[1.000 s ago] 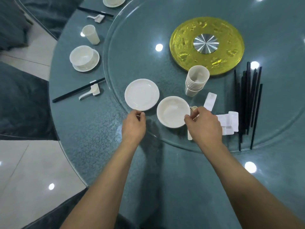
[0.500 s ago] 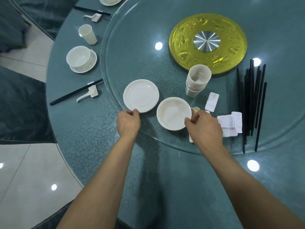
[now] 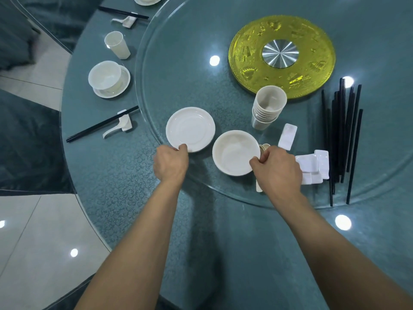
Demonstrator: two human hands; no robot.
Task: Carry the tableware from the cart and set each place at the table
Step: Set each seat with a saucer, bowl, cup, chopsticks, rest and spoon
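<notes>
The left hand (image 3: 171, 163) pinches the plate (image 3: 191, 128) at 6 o'clock, the right hand (image 3: 279, 171) pinches the bowl (image 3: 234, 151) at 4 o'clock, likely to lift both.

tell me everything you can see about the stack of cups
The stack of cups is several plain off-white handleless cups nested together, looking like ceramic or plastic. The top one is open and empty. The stack stands mouth-up, leaning slightly, on the glass turntable, at the near edge of the yellow disc. Nothing else touches it.
</notes>
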